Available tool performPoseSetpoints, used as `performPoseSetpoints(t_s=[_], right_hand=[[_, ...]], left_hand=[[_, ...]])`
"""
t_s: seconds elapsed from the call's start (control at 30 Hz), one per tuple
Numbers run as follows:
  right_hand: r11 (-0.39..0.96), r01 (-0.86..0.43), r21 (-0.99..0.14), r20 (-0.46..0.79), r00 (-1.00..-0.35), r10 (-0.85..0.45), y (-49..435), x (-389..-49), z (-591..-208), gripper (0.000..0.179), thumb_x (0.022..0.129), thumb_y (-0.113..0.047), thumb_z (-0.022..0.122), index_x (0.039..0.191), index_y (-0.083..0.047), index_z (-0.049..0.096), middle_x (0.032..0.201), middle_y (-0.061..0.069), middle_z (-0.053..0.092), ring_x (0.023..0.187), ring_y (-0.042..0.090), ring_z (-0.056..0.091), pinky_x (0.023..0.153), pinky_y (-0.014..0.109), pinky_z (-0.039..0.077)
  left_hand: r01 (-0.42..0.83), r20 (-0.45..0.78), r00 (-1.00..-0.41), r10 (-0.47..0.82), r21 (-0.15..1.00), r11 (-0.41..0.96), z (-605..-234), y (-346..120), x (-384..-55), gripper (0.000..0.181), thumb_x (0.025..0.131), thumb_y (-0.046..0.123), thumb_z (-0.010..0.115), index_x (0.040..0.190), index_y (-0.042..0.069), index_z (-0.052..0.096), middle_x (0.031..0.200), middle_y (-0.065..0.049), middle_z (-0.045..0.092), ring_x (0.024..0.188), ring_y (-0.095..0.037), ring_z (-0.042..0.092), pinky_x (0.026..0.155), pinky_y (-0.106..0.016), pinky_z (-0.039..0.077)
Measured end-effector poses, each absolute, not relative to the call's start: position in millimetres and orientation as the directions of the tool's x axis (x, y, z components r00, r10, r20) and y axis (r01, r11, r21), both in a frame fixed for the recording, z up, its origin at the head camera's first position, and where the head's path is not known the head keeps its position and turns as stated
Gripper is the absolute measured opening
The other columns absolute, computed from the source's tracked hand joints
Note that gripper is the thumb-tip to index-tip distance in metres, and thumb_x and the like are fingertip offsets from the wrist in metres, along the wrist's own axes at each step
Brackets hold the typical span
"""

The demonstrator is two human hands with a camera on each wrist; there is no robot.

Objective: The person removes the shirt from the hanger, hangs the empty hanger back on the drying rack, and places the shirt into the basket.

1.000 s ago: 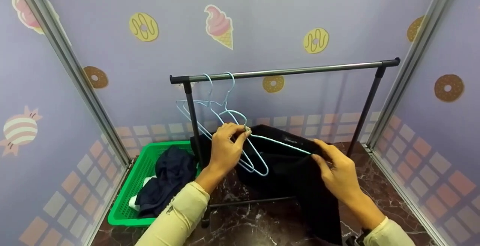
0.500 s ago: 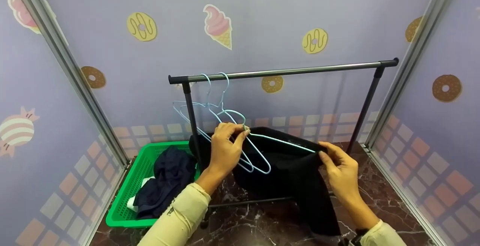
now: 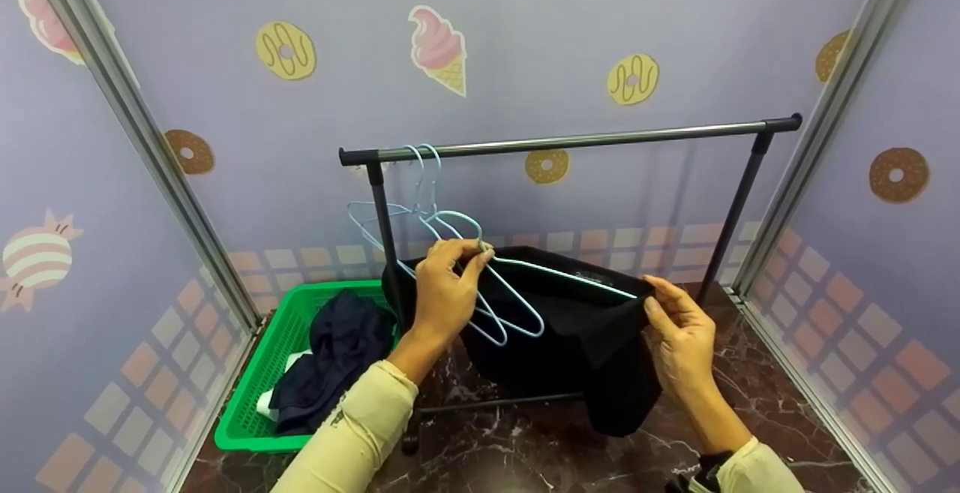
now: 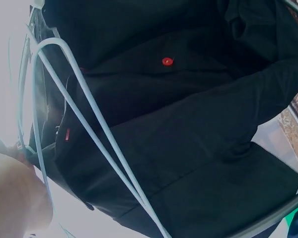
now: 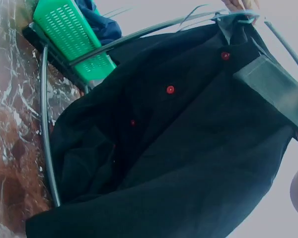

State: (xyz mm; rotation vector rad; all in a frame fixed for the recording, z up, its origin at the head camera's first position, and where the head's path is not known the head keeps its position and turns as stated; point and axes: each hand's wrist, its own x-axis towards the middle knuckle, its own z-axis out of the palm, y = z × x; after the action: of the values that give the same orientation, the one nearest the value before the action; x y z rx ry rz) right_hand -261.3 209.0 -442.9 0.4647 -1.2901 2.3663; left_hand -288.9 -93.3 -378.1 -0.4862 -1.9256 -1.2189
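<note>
A black shirt with red buttons (image 5: 170, 89) hangs below both hands in the head view, where the shirt's body (image 3: 547, 350) drapes in front of the rack. Inside its top edge runs a light blue hanger (image 3: 562, 274). My left hand (image 3: 445, 290) pinches this hanger at the base of its hook. My right hand (image 3: 685, 339) pinches the shirt's fabric at the hanger's right end, thumb in front. In the left wrist view, pale blue hanger wires (image 4: 97, 111) cross in front of the shirt, and part of the left hand (image 4: 17, 193) shows at the lower left.
Two more light blue hangers (image 3: 436, 170) hang from the left part of a metal rack rail (image 3: 600, 138). To the left, a green basket (image 3: 229, 437) holds dark navy clothing (image 3: 330, 373) and something white. Patterned walls enclose the dark marbled floor (image 3: 510, 455).
My right hand has moved right and slightly up, drawing the fabric over the hanger's end. The shirt's hanging lower part has risen. On the rail, the two hangers' hooks have come closer together.
</note>
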Motion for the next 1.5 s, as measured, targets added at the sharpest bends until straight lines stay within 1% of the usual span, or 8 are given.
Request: performPoseSetpoints(t_s=[0.33,0.47,0.67,0.83,1.03,1.2,1.33,1.5], right_hand=[[-0.674,-0.36,-0.645,0.485,-0.875,0.003,217,-263,-447,0.039,0.105,0.015,0.048,0.129,-0.002,0.074,0.118,0.005,0.079,0.109,0.014,0.075,0.095,0.021,0.061],[-0.693,-0.302,-0.654,0.453,-0.891,-0.04,220,-262,-447,0.041,0.108,0.011,0.047,0.129,-0.008,0.076,0.121,0.001,0.078,0.109,0.012,0.073,0.093,0.02,0.06],[-0.739,-0.238,-0.63,0.392,-0.919,-0.038,219,-256,-448,0.043,0.108,0.01,0.047,0.124,-0.013,0.08,0.111,-0.002,0.077,0.092,0.008,0.07,0.071,0.017,0.057],[-0.832,-0.19,-0.521,0.358,-0.933,-0.012,214,-249,-442,0.039,0.104,0.015,0.048,0.116,-0.003,0.081,0.105,0.005,0.076,0.093,0.011,0.072,0.08,0.017,0.061],[-0.772,-0.213,-0.599,0.337,-0.942,-0.002,210,-243,-433,0.03,0.109,0.004,0.051,0.12,-0.004,0.078,0.116,0.007,0.074,0.1,0.016,0.075,0.088,0.023,0.063],[-0.545,-0.344,-0.765,0.338,-0.934,0.115,210,-237,-428,0.032,0.115,-0.016,0.047,0.119,-0.002,0.076,0.113,0.0,0.078,0.103,0.011,0.072,0.093,0.023,0.059],[-0.014,-0.428,-0.904,0.411,-0.876,0.251,208,-234,-426,0.033,0.112,-0.025,0.057,0.106,-0.004,0.081,0.092,-0.006,0.078,0.087,0.007,0.07,0.083,0.019,0.056],[0.46,-0.316,-0.83,0.477,-0.83,0.29,210,-235,-428,0.029,0.106,-0.036,0.068,0.091,-0.019,0.085,0.075,0.0,0.071,0.064,0.008,0.06,0.062,0.018,0.049]], left_hand=[[0.651,0.754,-0.648,-0.109,0.623,0.434,-376,-94,-287,0.005,0.097,0.012,0.078,0.097,0.008,0.082,0.093,-0.006,0.082,0.081,-0.014,0.065,0.073,-0.022,0.051],[0.643,0.737,-0.664,-0.126,0.649,0.407,-374,-92,-286,0.007,0.098,0.014,0.078,0.097,0.008,0.081,0.094,-0.005,0.082,0.077,-0.01,0.063,0.069,-0.02,0.05],[0.641,0.728,-0.67,-0.144,0.665,0.383,-373,-88,-286,0.008,0.099,0.014,0.077,0.097,0.008,0.08,0.094,-0.004,0.083,0.074,-0.01,0.064,0.066,-0.019,0.049],[0.635,0.727,-0.663,-0.181,0.673,0.379,-372,-83,-286,0.008,0.099,0.016,0.078,0.097,0.008,0.081,0.093,-0.004,0.083,0.076,-0.011,0.068,0.068,-0.019,0.05],[0.64,0.74,-0.636,-0.218,0.664,0.386,-372,-81,-288,0.006,0.098,0.012,0.078,0.096,0.007,0.081,0.091,-0.004,0.083,0.078,-0.014,0.07,0.073,-0.02,0.053],[0.651,0.761,-0.61,-0.222,0.64,0.409,-372,-82,-287,0.005,0.098,0.012,0.078,0.096,0.008,0.081,0.091,-0.004,0.082,0.078,-0.015,0.071,0.073,-0.021,0.055],[0.667,0.783,-0.584,-0.214,0.613,0.423,-374,-81,-286,0.006,0.098,0.013,0.077,0.097,0.008,0.082,0.09,-0.005,0.081,0.077,-0.016,0.069,0.073,-0.022,0.055],[0.678,0.791,-0.571,-0.219,0.605,0.418,-376,-79,-286,0.005,0.098,0.01,0.077,0.098,0.007,0.081,0.093,-0.006,0.08,0.079,-0.017,0.07,0.074,-0.022,0.055]])
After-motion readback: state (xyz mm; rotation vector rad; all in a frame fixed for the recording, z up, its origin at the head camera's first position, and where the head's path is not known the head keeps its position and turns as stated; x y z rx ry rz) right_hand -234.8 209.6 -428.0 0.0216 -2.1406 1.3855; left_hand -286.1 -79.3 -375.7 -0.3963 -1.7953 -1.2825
